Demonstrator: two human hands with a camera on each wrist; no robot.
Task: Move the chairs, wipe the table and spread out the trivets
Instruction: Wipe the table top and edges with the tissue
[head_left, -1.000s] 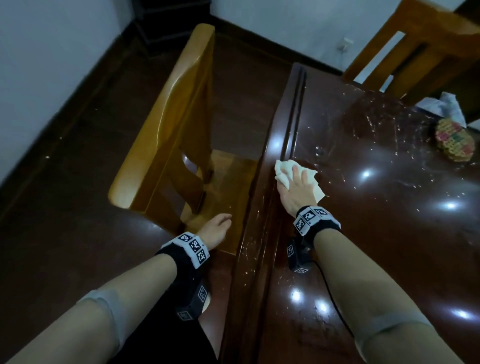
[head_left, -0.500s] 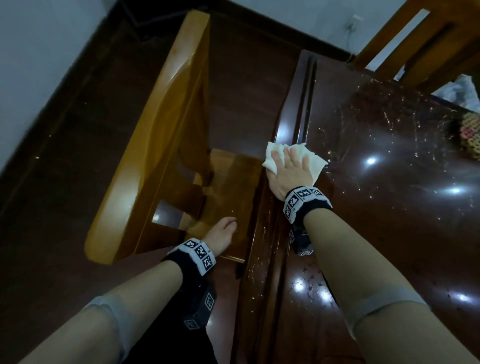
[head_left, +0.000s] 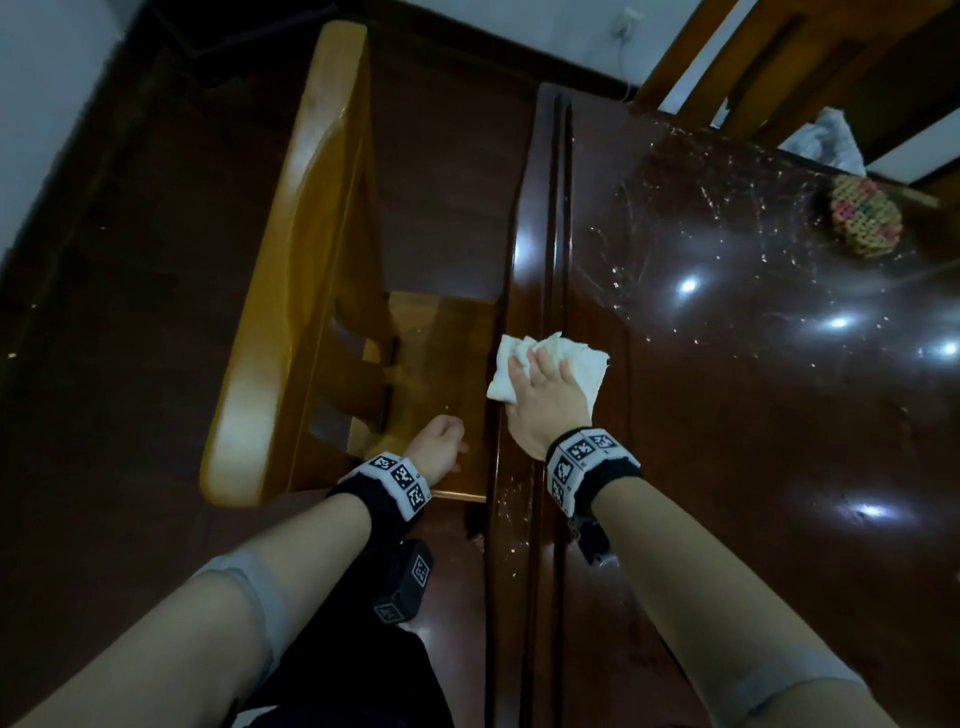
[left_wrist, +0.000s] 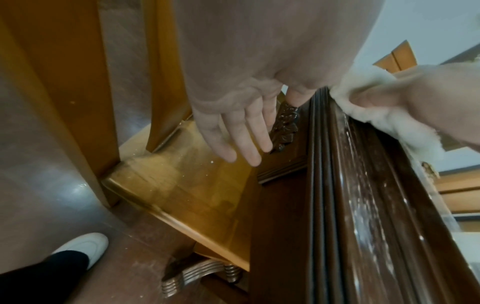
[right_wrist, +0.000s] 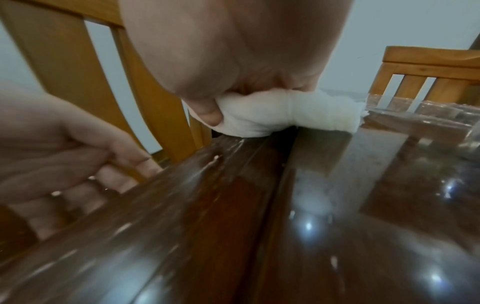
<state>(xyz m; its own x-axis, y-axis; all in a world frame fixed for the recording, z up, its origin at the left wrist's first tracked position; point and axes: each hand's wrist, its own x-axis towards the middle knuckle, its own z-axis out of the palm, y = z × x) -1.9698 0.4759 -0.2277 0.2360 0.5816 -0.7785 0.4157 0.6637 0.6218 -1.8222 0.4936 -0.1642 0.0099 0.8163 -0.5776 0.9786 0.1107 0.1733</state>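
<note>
1. Right hand (head_left: 545, 402): palm down, fingers spread forward and pressing flat on a white cloth (head_left: 582, 364) at the table's edge (head_left: 524, 291); in the right wrist view the thumb (right_wrist: 207, 115) curls against the cloth's underside
2. Right forearm: bare, extended forward from the lower right, a marker-patterned band (head_left: 582, 462) around the wrist and a grey sleeve at the elbow
3. Left hand (head_left: 439, 449): held lower, beside the table's edge over a chair seat (head_left: 441, 332); in the left wrist view the fingers (left_wrist: 241, 139) hang straight, close together, holding nothing
4. Left forearm: bare, angled forward from the lower left, with a like wrist band (head_left: 397, 475)
</note>
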